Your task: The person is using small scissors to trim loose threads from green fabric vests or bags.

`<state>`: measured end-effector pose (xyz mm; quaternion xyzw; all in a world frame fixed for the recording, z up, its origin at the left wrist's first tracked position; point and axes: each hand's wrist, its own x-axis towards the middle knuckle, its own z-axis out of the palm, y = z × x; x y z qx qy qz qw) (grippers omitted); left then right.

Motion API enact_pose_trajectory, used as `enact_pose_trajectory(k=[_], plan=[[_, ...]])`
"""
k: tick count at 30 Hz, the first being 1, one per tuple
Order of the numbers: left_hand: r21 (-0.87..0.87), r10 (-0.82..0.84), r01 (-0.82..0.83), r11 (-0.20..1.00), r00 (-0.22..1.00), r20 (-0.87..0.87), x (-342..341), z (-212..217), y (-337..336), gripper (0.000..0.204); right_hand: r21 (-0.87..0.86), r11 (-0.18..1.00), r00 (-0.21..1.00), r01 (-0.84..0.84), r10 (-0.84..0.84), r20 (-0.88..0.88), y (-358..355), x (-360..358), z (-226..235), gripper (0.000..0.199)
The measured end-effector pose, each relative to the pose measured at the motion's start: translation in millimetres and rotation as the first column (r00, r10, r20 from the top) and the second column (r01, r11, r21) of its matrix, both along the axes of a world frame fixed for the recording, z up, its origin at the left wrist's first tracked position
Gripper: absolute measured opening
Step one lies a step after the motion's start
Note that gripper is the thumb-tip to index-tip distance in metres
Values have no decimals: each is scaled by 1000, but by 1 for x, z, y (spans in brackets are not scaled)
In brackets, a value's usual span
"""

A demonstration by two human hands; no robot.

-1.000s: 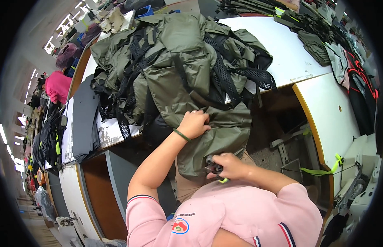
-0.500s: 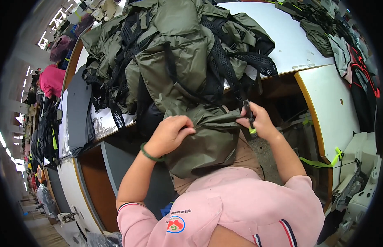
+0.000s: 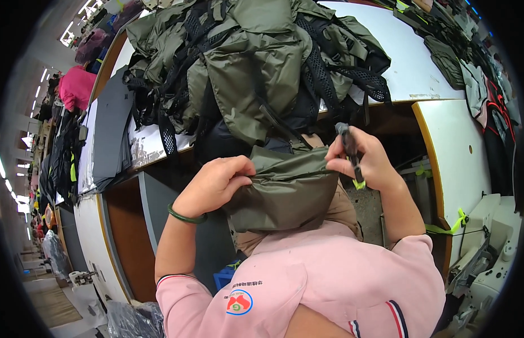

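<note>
Over my lap hangs an olive-green fabric bag, with its gathered upper edge stretched between my hands. My left hand pinches this edge between thumb and fingers at the left. At the right end, the thumb and fingertips of my right hand are closed at the bag's edge. What looks like a pair of dark thread snips with a yellow-green end is also held in that hand, pointing steeply downward. Just beyond lies a heap of olive-green backpacks with black mesh straps, reaching over the table's near edge.
The white table has open compartments below and a white side panel at the right. Dark grey flat sheets hang over its left edge. A white sewing machine stands at lower right. More dark garments are piled far left.
Both hands have drawn the bag's upper edge straighter and tighter. My left hand has shifted left, and my right hand has moved slightly right and down with the snips.
</note>
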<state>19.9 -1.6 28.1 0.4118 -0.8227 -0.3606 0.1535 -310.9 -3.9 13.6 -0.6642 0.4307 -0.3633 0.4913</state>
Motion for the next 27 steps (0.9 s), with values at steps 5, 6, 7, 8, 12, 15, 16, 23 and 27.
enact_pose_trajectory(k=[5,6,7,8,12,15,16,23,27], plan=[[-13,-4,3,1000,997,-75,-4,-1,2,16,-371,899,896,-232,49,-440,-3,4,0,28],[-13,0,-1,1000,997,-77,-4,-2,3,16,-298,922,856,-248,65,-512,-2,8,7,29],[-8,-15,14,1000,994,-107,-4,-3,4,16,-298,921,855,-252,67,-515,-3,8,5,29],[-3,-29,29,1000,990,-136,-4,-4,5,18,-262,936,882,-234,91,-463,-3,8,-1,27],[-172,-106,122,977,989,103,-2,-1,8,21,53,982,976,-183,188,-109,0,7,5,22],[-395,23,-22,918,1000,-2,-26,-4,11,24,125,963,970,-240,233,65,-2,11,6,19],[-392,-2,-27,920,997,-74,-33,-6,11,25,112,968,973,-225,218,70,-1,14,8,19],[-473,-104,-53,880,948,-300,-65,-33,18,18,-4,985,981,-174,173,-87,9,6,16,29],[-644,-182,18,765,965,-189,-63,-38,23,20,-479,788,754,-387,-28,-656,1,-30,37,52]])
